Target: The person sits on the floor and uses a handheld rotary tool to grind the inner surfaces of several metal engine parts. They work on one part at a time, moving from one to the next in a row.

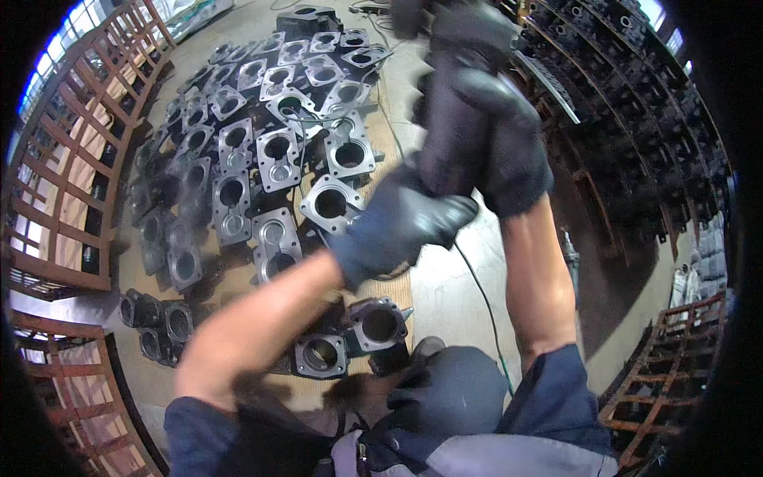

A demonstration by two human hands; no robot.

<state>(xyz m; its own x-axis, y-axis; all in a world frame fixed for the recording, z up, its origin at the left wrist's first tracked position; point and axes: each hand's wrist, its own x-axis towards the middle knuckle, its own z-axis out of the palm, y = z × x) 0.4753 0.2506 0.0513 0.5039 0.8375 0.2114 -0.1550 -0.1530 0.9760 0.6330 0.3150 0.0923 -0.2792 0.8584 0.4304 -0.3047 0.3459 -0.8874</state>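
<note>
Both gloved hands are up close, left hand (397,226) tugging the right hand (485,135)'s glove cuff snug, gripping nothing else, with the metal castings (278,159) spread on the floor beyond them.

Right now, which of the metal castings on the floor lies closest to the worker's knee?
The dark casting with the round hole, just left of the knee. The shinier ones lie farther up in rows.

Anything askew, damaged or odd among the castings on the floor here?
Nothing looks damaged. The metal castings lie in rough rows, though a few near the knee sit tilted and apart. A thin cable trails across the floor. Both gloved hands, left and right, grip a dark tool.
</note>
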